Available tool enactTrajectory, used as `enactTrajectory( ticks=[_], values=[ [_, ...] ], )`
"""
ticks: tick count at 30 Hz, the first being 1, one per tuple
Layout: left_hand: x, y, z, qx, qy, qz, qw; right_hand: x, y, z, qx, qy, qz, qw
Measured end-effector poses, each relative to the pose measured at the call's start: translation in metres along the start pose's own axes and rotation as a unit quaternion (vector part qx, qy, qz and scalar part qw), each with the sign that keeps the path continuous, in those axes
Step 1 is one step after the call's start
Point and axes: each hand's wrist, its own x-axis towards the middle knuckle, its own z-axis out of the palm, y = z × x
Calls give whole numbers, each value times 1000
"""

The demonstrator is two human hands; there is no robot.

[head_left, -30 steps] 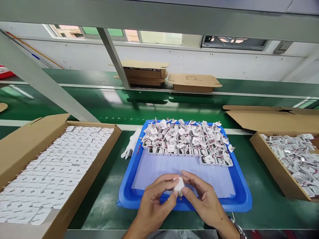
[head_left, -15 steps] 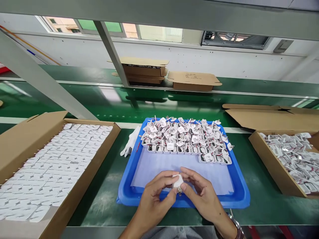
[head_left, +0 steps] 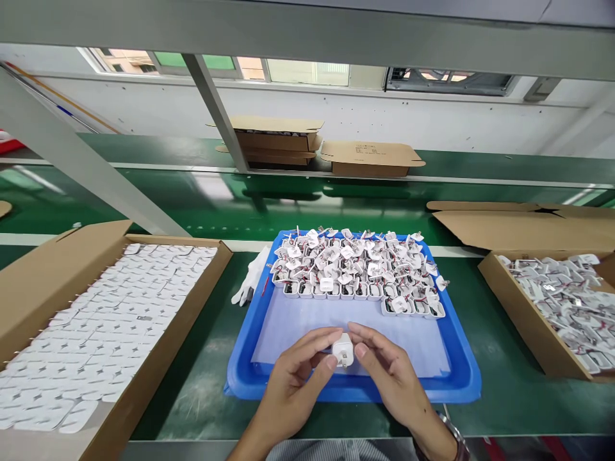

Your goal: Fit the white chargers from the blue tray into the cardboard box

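A small white charger plug (head_left: 343, 349) with metal prongs is held between my two hands over the near part of the blue tray (head_left: 235, 371). My left hand (head_left: 298, 378) closes on its left side, thumb low and fingers behind. On the other side, my right hand (head_left: 391, 378) has its thumb and fingertips at the plug's right edge. The prongs point toward me and downward. Rows of open white plug housings (head_left: 331, 256), with loose prong caps and red wires, fill the far half of the tray.
At left, an open cardboard box (head_left: 211, 282) holds rows of flat white pieces. Another cardboard box (head_left: 519, 320) at right contains white wired parts. A white glove (head_left: 252, 275) lies beside the tray. Closed cartons (head_left: 369, 160) sit on the back shelf, and a slanted metal post (head_left: 216, 109) stands behind.
The charger plug has been turned in my fingers, so its pronged face now shows toward me. My right thumb has shifted up along its side. The view has tilted slightly.
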Motion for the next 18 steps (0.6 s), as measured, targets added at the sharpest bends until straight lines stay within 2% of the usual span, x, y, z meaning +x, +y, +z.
enactTrajectory(
  ticks=[3,13,18],
  values=[
    [0,-2,1,2,-7,-6,1000,1,3,-2,-4,-11,-6,1000],
    [2,-19,11,78,71,22,994,3,9,-1,-13,-45,-25,999],
    [-7,-5,15,146,89,45,984,0,14,-8,-70,-10,-5,997]
  ],
)
